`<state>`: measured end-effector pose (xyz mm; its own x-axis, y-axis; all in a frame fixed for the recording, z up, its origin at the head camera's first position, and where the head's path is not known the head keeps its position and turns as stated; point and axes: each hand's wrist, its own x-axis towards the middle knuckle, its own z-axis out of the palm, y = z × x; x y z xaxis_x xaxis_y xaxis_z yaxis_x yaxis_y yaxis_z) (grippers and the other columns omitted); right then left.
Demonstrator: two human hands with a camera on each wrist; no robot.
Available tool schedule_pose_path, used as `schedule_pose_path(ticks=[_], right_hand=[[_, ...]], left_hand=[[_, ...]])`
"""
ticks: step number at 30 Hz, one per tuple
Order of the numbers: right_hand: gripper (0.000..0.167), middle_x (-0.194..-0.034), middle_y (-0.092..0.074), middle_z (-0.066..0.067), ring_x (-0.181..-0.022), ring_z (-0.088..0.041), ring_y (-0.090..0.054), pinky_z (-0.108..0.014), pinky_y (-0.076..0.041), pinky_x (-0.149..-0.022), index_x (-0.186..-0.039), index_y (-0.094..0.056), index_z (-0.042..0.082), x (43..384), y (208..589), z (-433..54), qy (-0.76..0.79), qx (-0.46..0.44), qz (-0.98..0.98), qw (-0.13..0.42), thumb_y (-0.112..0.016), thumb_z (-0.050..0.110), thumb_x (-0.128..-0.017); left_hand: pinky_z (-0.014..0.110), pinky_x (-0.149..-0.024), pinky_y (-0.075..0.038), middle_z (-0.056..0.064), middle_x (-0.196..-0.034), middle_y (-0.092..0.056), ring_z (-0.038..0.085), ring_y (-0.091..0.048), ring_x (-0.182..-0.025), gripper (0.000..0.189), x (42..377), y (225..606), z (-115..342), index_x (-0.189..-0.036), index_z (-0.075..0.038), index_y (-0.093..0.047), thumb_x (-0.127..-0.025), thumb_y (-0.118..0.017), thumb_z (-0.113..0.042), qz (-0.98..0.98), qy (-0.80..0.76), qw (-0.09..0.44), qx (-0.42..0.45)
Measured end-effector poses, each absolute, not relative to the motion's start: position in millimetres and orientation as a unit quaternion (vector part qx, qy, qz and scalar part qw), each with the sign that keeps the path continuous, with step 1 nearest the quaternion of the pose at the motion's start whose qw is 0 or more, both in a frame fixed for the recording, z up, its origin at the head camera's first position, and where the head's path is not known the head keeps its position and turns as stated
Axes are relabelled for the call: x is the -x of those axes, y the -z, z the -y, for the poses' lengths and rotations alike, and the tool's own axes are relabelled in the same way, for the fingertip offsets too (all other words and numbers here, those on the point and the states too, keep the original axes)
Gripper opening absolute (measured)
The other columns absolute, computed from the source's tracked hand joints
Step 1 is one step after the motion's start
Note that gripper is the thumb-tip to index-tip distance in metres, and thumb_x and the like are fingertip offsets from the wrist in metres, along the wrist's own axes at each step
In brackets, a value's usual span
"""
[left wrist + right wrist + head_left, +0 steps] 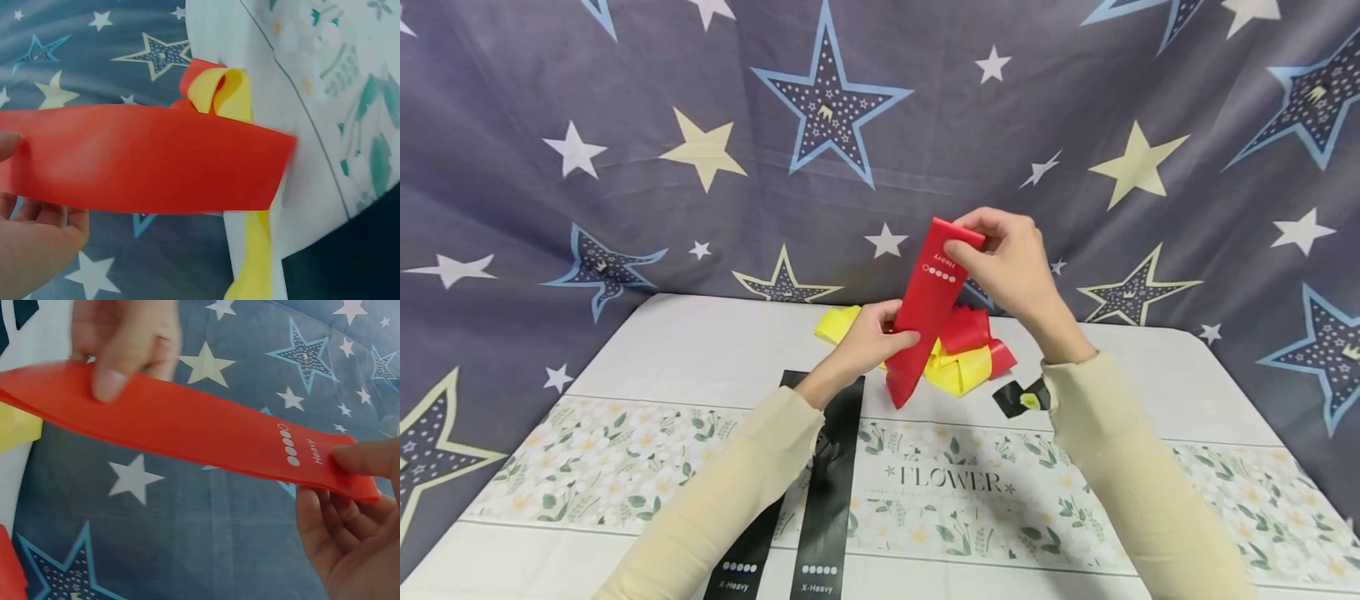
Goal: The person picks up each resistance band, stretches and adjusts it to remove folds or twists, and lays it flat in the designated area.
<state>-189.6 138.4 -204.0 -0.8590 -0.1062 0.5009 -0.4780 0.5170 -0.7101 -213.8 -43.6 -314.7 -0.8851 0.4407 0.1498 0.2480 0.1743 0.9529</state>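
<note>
A red resistance band marked "Heavy" is held flat and slanted above the table by both hands. My right hand pinches its upper end, thumb over the front beside the lettering. Lower down, my left hand grips the band's left edge between thumb and fingers. In the left wrist view the band's free end hangs past the left hand. The right wrist view shows the right thumb on top and the fingers beneath. Behind the band lie a crumpled yellow band and another red band.
Two black bands marked "X-Heavy" lie flat near the left forearm, partly under it. A small crumpled black piece with a yellow-green spot sits by the right sleeve. The white floral tablecloth ends at a star-patterned curtain.
</note>
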Motion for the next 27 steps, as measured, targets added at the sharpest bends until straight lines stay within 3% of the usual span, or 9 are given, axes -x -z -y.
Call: schedule_pose_path(ticks=[11,19,24,27], right_hand=[[0.024,-0.100,-0.069,-0.018,-0.075,-0.011,-0.065,-0.016,-0.052,-0.069,-0.106,-0.066,-0.003,180,190,-150,-0.460,-0.173,0.846,0.208,-0.066,0.013,-0.088],[0.025,-0.102,-0.068,-0.020,-0.073,-0.003,-0.064,-0.015,-0.053,-0.067,-0.107,-0.066,-0.003,180,191,-163,-0.471,-0.162,0.842,0.208,-0.066,0.013,-0.088],[0.027,-0.103,-0.067,-0.019,-0.074,-0.002,-0.064,-0.014,-0.052,-0.066,-0.109,-0.066,-0.003,182,196,-177,-0.472,-0.147,0.843,0.210,-0.066,0.014,-0.088],[0.027,-0.097,-0.068,-0.010,-0.073,-0.001,-0.064,-0.014,-0.052,-0.065,-0.109,-0.066,-0.004,185,201,-186,-0.474,-0.137,0.844,0.211,-0.065,0.013,-0.088]], left_hand=[[0.030,-0.080,-0.052,0.017,-0.108,-0.064,0.021,-0.059,-0.090,0.031,220,340,49,-0.117,0.002,-0.061,-0.086,-0.061,-0.006,-0.787,-0.557,0.121,-0.238],[0.027,-0.074,-0.046,0.009,-0.082,-0.059,0.018,-0.053,-0.079,0.008,220,359,56,-0.090,0.002,-0.061,-0.083,-0.061,-0.004,-0.798,-0.543,0.098,-0.243],[0.027,-0.072,-0.046,0.008,-0.085,-0.059,0.017,-0.052,-0.080,0.008,220,369,62,-0.089,0.000,-0.061,-0.082,-0.060,-0.003,-0.799,-0.543,0.100,-0.238],[0.026,-0.073,-0.046,0.012,-0.088,-0.061,0.017,-0.053,-0.079,0.012,218,372,66,-0.092,0.002,-0.061,-0.081,-0.059,-0.002,-0.796,-0.542,0.109,-0.247]])
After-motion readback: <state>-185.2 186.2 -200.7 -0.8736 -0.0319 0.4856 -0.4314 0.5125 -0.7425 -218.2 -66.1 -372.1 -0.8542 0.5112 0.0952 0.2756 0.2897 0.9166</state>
